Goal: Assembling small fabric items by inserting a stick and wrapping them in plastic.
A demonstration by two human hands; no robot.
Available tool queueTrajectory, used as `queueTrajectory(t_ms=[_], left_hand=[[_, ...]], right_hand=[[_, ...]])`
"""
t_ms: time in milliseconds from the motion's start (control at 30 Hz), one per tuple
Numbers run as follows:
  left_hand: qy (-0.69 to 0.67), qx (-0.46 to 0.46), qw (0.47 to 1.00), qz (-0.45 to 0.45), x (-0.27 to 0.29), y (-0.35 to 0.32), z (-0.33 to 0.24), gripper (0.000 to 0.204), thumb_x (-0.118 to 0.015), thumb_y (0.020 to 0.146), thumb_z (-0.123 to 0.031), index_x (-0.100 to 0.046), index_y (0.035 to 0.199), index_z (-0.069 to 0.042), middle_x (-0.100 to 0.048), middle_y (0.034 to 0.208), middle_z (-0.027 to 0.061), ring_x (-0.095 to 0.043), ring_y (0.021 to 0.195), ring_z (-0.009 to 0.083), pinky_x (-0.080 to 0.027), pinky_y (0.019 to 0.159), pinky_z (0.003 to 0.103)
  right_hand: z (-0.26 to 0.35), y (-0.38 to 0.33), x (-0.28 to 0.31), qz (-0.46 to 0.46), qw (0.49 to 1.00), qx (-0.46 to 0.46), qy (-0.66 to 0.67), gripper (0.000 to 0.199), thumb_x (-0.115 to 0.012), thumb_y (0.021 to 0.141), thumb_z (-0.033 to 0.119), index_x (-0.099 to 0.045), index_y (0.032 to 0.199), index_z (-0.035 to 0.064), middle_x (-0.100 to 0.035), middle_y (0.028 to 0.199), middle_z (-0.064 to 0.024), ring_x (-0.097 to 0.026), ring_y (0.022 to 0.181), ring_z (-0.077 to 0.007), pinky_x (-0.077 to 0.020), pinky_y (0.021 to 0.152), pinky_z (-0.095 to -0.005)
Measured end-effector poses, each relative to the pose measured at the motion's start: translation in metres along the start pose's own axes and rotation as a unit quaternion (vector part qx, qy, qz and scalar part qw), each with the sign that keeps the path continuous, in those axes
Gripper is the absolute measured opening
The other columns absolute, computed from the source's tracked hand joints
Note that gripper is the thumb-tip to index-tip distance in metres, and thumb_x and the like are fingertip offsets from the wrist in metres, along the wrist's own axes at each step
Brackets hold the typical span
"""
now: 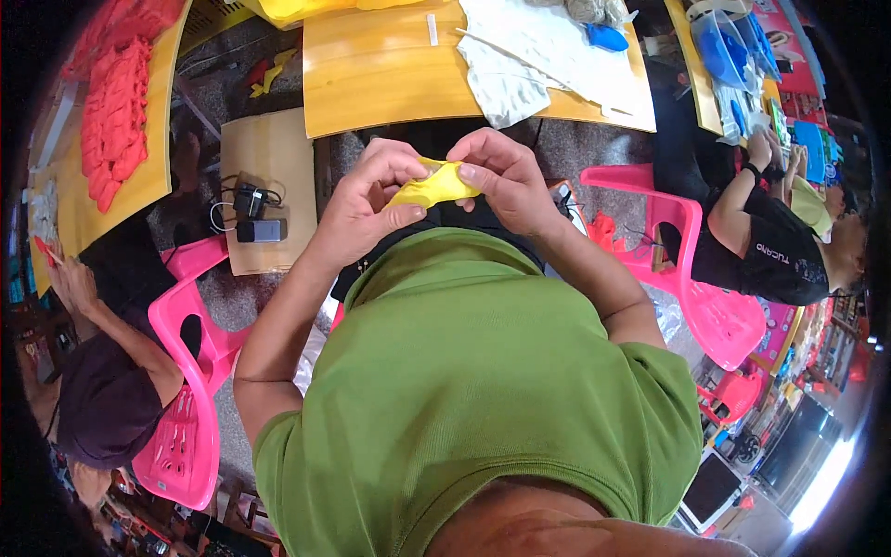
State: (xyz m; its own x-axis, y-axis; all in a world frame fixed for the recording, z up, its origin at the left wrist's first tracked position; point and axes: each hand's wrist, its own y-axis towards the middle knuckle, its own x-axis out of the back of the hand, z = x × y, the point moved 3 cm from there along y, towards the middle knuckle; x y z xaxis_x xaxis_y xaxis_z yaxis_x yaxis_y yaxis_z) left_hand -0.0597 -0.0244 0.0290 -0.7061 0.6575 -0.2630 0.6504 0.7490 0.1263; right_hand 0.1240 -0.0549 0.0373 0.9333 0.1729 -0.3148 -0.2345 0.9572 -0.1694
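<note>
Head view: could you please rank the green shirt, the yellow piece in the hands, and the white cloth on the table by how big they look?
1. Green shirt, though nearness to the camera inflates it.
2. White cloth.
3. Yellow piece, pinched between both hands.

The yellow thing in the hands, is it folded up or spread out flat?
Folded up: the yellow piece is bunched and pinched between the left hand and right hand.

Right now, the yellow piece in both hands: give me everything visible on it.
The yellow piece is small, bright and soft-looking, like thin foam or fabric; which, I cannot tell. It is bent and folded, held in the air in front of the green shirt. The left hand pinches its left end, the right hand its right and top edge. Fingers hide much of it.
</note>
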Motion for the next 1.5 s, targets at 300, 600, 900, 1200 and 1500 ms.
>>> queueTrajectory(t_ms=[300, 600, 900, 1200, 1500], left_hand=[[0.077, 0.039, 0.996, -0.004, -0.006, 0.004, -0.015, 0.021, -0.070, 0.073, -0.001, -0.052, 0.083, -0.003, -0.037, 0.108, 0.0053, -0.046, 0.093, 0.0106, -0.045, 0.077, 0.023], [0.036, 0.144, 0.985, 0.086, 0.008, 0.006, 0.002, 0.024, -0.068, 0.078, -0.011, -0.047, 0.068, -0.007, -0.044, 0.082, -0.0025, -0.043, 0.076, 0.0040, -0.035, 0.060, 0.017], [0.099, 0.129, 0.986, -0.024, -0.006, 0.021, -0.004, 0.029, -0.065, 0.080, -0.007, -0.046, 0.102, -0.004, -0.051, 0.075, 0.0000, -0.046, 0.065, 0.0032, -0.037, 0.056, 0.019], [-0.363, 0.133, 0.913, -0.130, -0.008, 0.004, 0.048, 0.077, -0.019, 0.089, -0.062, -0.036, 0.131, -0.001, -0.046, 0.128, 0.0158, -0.045, 0.117, 0.0265, -0.037, 0.095, 0.042], [-0.463, 0.105, 0.866, -0.154, -0.021, 0.006, 0.041, 0.088, -0.013, 0.084, -0.070, -0.032, 0.135, -0.001, -0.035, 0.139, 0.0155, -0.036, 0.126, 0.0260, -0.030, 0.101, 0.046]], right_hand=[[-0.007, 0.000, -0.008, -0.007, 1.000, 0.006, 0.011, 0.010, -0.057, 0.087, 0.009, -0.055, 0.095, 0.0031, -0.059, 0.078, -0.0025, -0.056, 0.064, -0.0073, -0.0470, 0.053, -0.0205], [-0.011, -0.003, -0.007, 0.012, 0.999, -0.009, -0.033, 0.013, -0.057, 0.088, 0.010, -0.056, 0.098, 0.0033, -0.060, 0.079, -0.0019, -0.055, 0.065, -0.0058, -0.0457, 0.053, -0.0194], [0.001, 0.000, -0.005, 0.090, 0.973, -0.123, -0.173, 0.026, -0.058, 0.089, 0.023, -0.057, 0.102, 0.0012, -0.058, 0.076, -0.0005, -0.053, 0.061, -0.0050, -0.0408, 0.051, -0.0184], [0.029, 0.003, -0.014, -0.063, 0.963, 0.196, -0.174, 0.024, -0.051, 0.089, 0.017, -0.054, 0.106, 0.0009, -0.061, 0.076, -0.0086, -0.059, 0.064, -0.0141, -0.0473, 0.055, -0.0279], [-0.015, 0.010, -0.006, -0.010, 0.892, 0.166, -0.420, 0.015, -0.045, 0.093, 0.009, -0.055, 0.098, -0.0017, -0.061, 0.080, -0.0079, -0.057, 0.064, -0.0137, -0.0483, 0.059, -0.0283]])
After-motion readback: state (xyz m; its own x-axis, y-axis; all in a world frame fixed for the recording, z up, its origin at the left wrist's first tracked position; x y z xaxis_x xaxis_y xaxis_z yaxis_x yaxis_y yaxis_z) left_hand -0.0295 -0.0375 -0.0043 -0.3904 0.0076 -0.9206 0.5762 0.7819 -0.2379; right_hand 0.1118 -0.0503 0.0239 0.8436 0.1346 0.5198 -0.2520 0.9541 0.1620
